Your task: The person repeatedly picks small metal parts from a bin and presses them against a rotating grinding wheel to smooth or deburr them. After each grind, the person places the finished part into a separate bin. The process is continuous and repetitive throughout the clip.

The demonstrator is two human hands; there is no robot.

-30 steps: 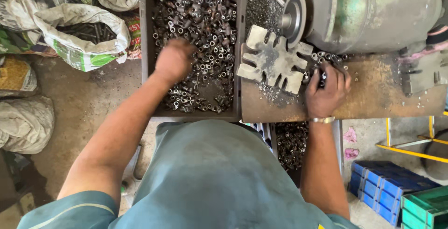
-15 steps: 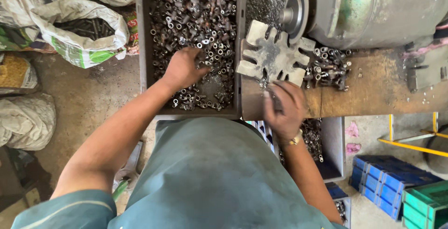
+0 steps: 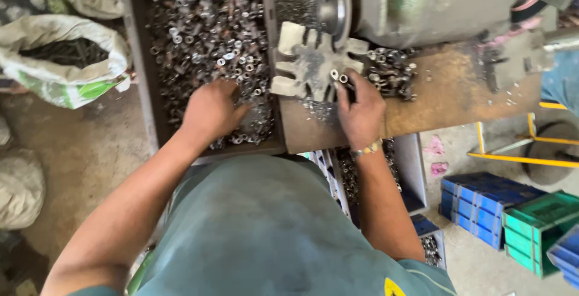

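Head view, looking straight down past a teal shirt (image 3: 259,229), and both arms reach forward. Left hand (image 3: 211,112) is down in the grey bin (image 3: 136,60), left of the star-shaped metal fixture (image 3: 310,63), fingers curled into the heap of small metal tubes (image 3: 208,36); whether it has any clamped, I cannot tell. Right hand (image 3: 360,112), thin bracelet at the wrist, sits just below the fixture on the rusty desk (image 3: 458,91), fingers pinched together on a few short tubes (image 3: 339,77) standing at the fixture's near edge. Right of the fixture, a loose pile of tubes (image 3: 392,70) lies on the desk. Beyond the fixture, a big grey-green machine body (image 3: 434,3) with a round spindle face. Far left of the fixture, an open white sack (image 3: 60,60) on the floor.
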